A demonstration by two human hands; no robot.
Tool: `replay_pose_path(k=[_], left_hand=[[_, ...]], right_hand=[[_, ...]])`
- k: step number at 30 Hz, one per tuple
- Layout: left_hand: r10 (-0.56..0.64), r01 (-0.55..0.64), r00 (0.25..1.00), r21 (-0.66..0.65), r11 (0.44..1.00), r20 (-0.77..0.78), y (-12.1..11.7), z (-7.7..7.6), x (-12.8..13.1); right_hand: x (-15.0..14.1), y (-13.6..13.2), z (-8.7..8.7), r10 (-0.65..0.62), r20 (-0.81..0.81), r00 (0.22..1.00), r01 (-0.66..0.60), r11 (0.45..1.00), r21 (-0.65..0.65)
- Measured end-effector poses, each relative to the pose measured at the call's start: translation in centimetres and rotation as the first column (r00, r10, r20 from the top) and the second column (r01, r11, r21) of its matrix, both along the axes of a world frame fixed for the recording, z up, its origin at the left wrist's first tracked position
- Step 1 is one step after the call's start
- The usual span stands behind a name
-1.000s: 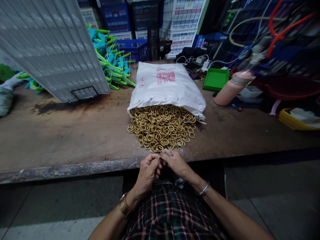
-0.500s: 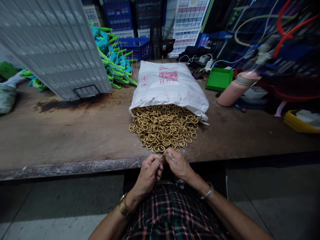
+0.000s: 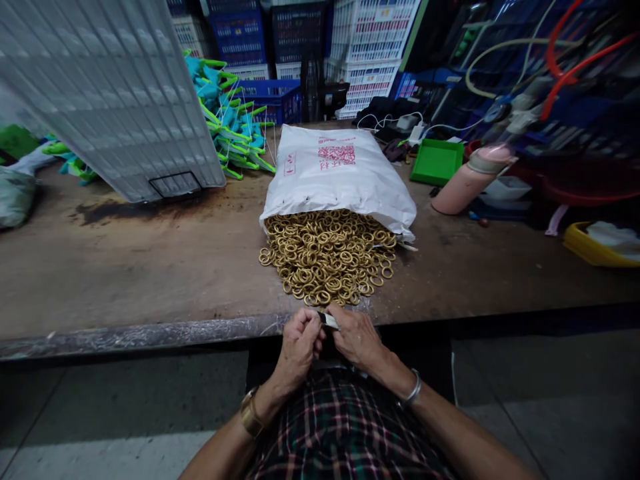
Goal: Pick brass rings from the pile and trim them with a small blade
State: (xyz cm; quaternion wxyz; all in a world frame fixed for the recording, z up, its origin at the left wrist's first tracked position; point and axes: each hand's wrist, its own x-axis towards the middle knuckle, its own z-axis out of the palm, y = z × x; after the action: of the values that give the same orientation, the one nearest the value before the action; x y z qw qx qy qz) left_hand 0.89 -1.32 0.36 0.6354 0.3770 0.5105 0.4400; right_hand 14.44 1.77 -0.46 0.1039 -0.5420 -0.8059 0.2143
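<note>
Just in front of the table edge, my two hands meet with fingertips close together. My left hand (image 3: 301, 340) is closed in a pinch, on what looks like a gold-coloured ring, mostly covered by the fingers. Held in my closed right hand (image 3: 357, 337) is a small flat pale tool (image 3: 331, 321) whose black end reaches the left fingertips; its exact kind is unclear. Right beyond the hands, a heap of gold-coloured rings (image 3: 330, 257) spills from the mouth of a white woven sack (image 3: 340, 173) with red print, which lies on the wooden table (image 3: 200, 267).
A grey ribbed panel (image 3: 115, 100) leans at the left, beside green and turquoise plastic pieces (image 3: 233, 127). To the right are a green tray (image 3: 437, 161), a pink bottle (image 3: 465, 187) and a yellow basket (image 3: 590, 247). Stacked crates (image 3: 373, 60) stand behind the table.
The pale tool has turned in my right hand, so its black end now points at the left fingertips. The gold-coloured bit between the fingers is now hidden. My left hand has barely moved.
</note>
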Motion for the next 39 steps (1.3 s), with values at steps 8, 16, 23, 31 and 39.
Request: replay_pose_path(k=[8, 16, 23, 31, 39], left_hand=[[-0.029, 0.029, 0.999, 0.035, 0.999, 0.018, -0.6, 0.1, -0.2], [-0.081, 0.123, 0.926, -0.091, 0.988, 0.368, -1.5, 1.1, -0.4], [0.106, -0.009, 0.872, -0.201, 0.980, 0.477, -0.7, -0.7, -0.9], [0.216, 0.017, 0.760, -0.351, 0.936, 0.613, -0.2, -1.5, -1.4], [0.256, -0.056, 0.806, -0.362, 0.930, 0.534, 0.4, -1.8, -1.1]], right_hand=[[-0.1, -0.2, 0.5, 0.023, 0.032, 0.999, -0.020, 0.996, -0.091], [1.0, 0.9, -1.0, -0.166, 0.068, 0.984, 0.156, 0.980, 0.126], [-1.1, 2.1, -0.5, -0.272, 0.180, 0.946, 0.237, 0.952, 0.193], [-1.3, 2.4, -0.6, -0.257, 0.221, 0.941, 0.220, 0.959, 0.179], [-1.4, 2.3, -0.6, -0.244, 0.220, 0.945, 0.212, 0.964, 0.159]])
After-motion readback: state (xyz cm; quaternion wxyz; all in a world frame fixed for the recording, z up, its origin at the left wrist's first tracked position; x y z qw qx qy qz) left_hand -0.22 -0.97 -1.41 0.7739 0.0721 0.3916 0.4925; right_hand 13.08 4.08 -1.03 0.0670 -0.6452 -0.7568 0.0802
